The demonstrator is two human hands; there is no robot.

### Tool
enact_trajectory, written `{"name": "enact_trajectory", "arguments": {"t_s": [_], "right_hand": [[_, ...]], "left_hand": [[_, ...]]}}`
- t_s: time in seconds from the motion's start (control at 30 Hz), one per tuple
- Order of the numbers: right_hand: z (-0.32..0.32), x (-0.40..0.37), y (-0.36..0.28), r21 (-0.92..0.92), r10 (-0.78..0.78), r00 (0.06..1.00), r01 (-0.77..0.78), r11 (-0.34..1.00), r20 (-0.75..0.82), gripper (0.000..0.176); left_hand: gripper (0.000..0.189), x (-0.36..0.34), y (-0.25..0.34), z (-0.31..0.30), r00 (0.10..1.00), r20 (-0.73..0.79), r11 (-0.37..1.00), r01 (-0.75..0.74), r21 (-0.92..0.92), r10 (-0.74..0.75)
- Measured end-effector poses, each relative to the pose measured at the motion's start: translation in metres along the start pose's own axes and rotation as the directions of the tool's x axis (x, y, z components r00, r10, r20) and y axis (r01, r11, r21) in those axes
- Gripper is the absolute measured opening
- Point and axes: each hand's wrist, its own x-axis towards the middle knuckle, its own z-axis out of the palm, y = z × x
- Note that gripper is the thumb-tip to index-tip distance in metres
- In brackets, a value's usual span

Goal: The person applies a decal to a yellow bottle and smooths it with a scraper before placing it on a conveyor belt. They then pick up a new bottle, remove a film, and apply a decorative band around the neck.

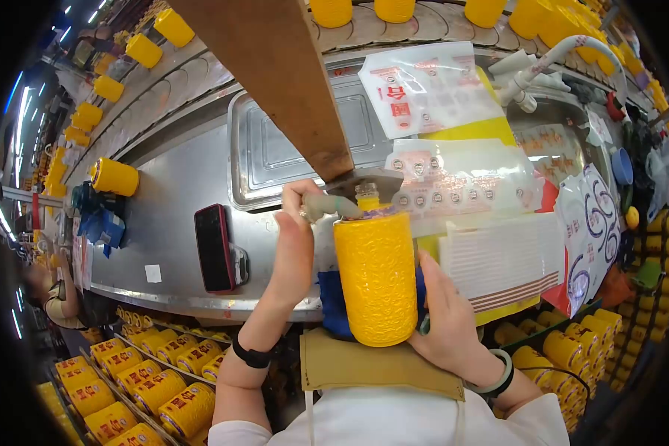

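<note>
A yellow bottle (pixel 376 279) with an embossed surface stands nearly upright in front of me, its clear, short neck (pixel 366 195) bare at the top. My right hand (pixel 450 320) cups the lower right side of it, fingers partly hidden behind. With bent fingers, my left hand (pixel 296 249) reaches to the bottle's shoulder; a grey finger cot (pixel 331 206) covers one finger, which presses beside the neck. A purplish band shows around that shoulder. Beneath the bottle, a tan pad (pixel 379 366) lies across my lap, with blue cloth (pixel 336 301) behind.
Printed label sheets (pixel 464 186) cover the bench's right side, near white striped sheets (pixel 498 256). A phone (pixel 214 249) and a metal tray (pixel 253 149) lie left. A wooden post (pixel 275 82) rises ahead. Crates of yellow bottles (pixel 156 383) flank me; a conveyor (pixel 394 30) carries more. Another person (pixel 63 297) sits far left.
</note>
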Motion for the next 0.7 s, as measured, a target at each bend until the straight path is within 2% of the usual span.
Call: {"name": "enact_trajectory", "arguments": {"t_s": [0.07,0.1,0.13,0.2,0.27,0.33,0.43,0.5,0.53,0.63,0.7], "right_hand": [[0.006,0.000,0.003,0.008,0.006,1.000,-0.006,1.000,0.019,0.099],[0.010,0.001,0.003,0.006,0.032,0.998,-0.032,0.999,0.052,0.100],[0.011,0.002,0.003,0.002,0.058,0.995,-0.058,0.998,0.085,0.101],[0.007,0.002,-0.001,0.001,0.074,0.991,-0.075,0.997,0.115,0.101],[-0.001,0.002,-0.007,-0.002,0.093,0.986,-0.094,0.996,0.140,0.101],[-0.008,0.002,-0.013,-0.181,-0.062,0.994,0.078,0.980,0.092,0.099],[-0.006,0.000,-0.006,-0.122,-0.077,0.994,0.086,0.989,0.076,0.098],[-0.003,0.000,-0.002,-0.067,-0.058,0.997,0.061,0.996,0.047,0.099],[0.000,0.000,-0.001,-0.007,-0.033,0.999,0.033,0.999,0.021,0.100],[0.008,0.004,0.001,-0.001,0.042,0.997,-0.042,0.999,0.058,0.104],[0.009,0.006,0.000,-0.011,0.052,0.996,-0.051,0.999,0.074,0.105]], "left_hand": [[0.084,-0.003,-0.005,0.004,0.995,0.100,0.996,0.000,0.090,-0.009],[0.084,-0.002,-0.001,0.006,0.987,0.159,0.999,-0.009,0.053,0.000],[0.084,-0.002,-0.001,0.006,0.988,0.157,0.998,-0.010,0.054,0.001],[0.070,-0.001,-0.003,0.007,0.983,0.158,0.990,-0.112,0.085,0.097],[0.069,0.001,-0.009,0.006,0.973,0.194,0.979,-0.153,0.132,0.126],[0.067,0.004,-0.010,0.006,0.962,0.228,0.965,-0.192,0.177,0.149],[0.070,0.005,-0.001,0.007,0.953,0.238,0.933,-0.247,0.261,0.186],[0.075,0.002,0.006,0.008,0.985,0.119,0.991,-0.132,0.035,0.127],[0.075,0.001,0.006,0.006,0.985,0.119,0.991,-0.132,0.035,0.127],[0.084,-0.005,-0.008,0.001,0.995,0.101,1.000,0.004,0.016,-0.006],[0.085,-0.006,-0.007,0.003,0.993,0.121,1.000,0.005,-0.001,-0.004]]}}
